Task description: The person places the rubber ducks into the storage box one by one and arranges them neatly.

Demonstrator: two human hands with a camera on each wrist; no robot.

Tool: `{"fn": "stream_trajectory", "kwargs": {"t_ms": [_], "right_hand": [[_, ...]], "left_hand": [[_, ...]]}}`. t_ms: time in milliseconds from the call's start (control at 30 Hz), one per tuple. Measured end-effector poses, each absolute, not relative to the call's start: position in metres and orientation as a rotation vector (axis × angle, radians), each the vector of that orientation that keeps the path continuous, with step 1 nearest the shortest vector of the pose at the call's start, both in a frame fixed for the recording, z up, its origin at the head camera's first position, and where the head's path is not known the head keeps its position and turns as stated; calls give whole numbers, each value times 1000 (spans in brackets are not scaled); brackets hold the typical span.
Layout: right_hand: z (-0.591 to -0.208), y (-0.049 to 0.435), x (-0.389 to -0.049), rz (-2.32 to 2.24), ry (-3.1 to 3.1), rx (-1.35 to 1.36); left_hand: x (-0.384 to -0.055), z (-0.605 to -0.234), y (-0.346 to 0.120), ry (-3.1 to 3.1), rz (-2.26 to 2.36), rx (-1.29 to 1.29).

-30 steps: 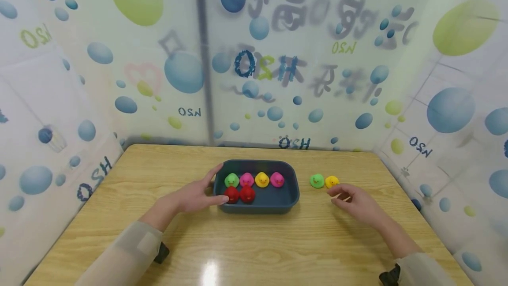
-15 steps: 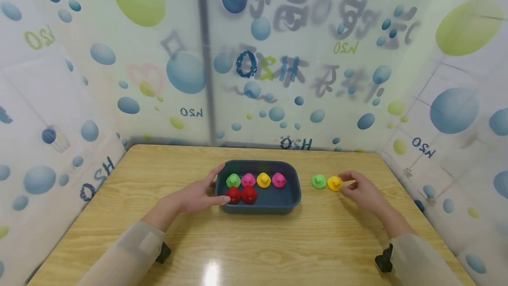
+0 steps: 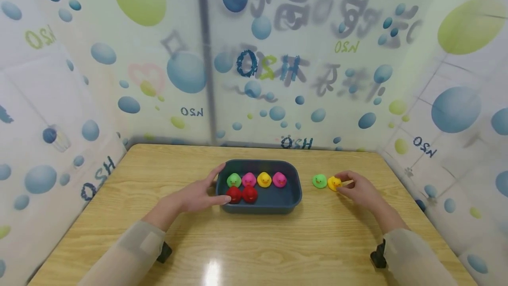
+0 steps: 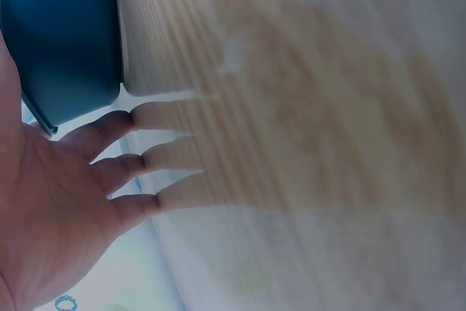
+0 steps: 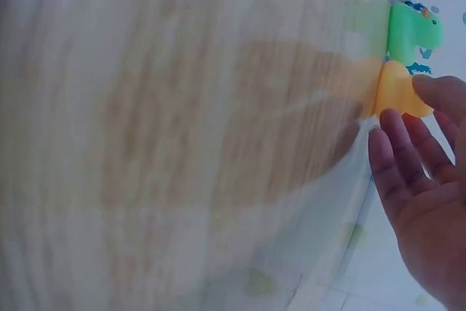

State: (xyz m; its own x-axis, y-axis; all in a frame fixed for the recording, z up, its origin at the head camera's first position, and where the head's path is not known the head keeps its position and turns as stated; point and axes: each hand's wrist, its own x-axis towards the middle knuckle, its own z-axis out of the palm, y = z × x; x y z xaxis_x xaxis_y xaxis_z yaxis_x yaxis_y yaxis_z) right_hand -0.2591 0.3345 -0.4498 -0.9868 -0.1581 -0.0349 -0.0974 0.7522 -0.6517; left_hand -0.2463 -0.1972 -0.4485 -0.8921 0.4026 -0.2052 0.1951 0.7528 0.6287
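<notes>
My right hand (image 3: pixel 359 190) pinches a yellow rubber duck (image 3: pixel 333 183) between thumb and fingers, on the table right of the tray. In the right wrist view the thumb lies against one side of the yellow duck (image 5: pixel 397 92), fingertips against the other. A green rubber duck (image 3: pixel 319 181) sits directly left of it. My left hand (image 3: pixel 194 195) spans the left end of the dark blue tray (image 3: pixel 262 210), its thumb over the front rim and index finger along the back corner. The left wrist view shows this hand's other fingers (image 4: pixel 116 172) straight beside the tray.
Inside the tray stand green (image 3: pixel 234 180), pink (image 3: pixel 248 180), yellow (image 3: pixel 264 179) and magenta (image 3: pixel 279 179) ducks in a back row, with two red ducks (image 3: pixel 249 194) in front at left. A patterned curtain (image 3: pixel 254 114) borders the wooden table (image 3: pixel 254 250).
My right hand has moved from in front of the yellow duck to its right side, and its thumb and fingers have closed on it. My left hand stays at the tray.
</notes>
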Motion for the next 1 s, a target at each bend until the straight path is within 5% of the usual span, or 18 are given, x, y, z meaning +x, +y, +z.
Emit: {"fn": "stream_trajectory", "kwargs": {"t_ms": [1000], "right_hand": [[-441,328,-231,-995,2888,-321]], "left_hand": [[-247,-450,-198,2623,884,464]]}}
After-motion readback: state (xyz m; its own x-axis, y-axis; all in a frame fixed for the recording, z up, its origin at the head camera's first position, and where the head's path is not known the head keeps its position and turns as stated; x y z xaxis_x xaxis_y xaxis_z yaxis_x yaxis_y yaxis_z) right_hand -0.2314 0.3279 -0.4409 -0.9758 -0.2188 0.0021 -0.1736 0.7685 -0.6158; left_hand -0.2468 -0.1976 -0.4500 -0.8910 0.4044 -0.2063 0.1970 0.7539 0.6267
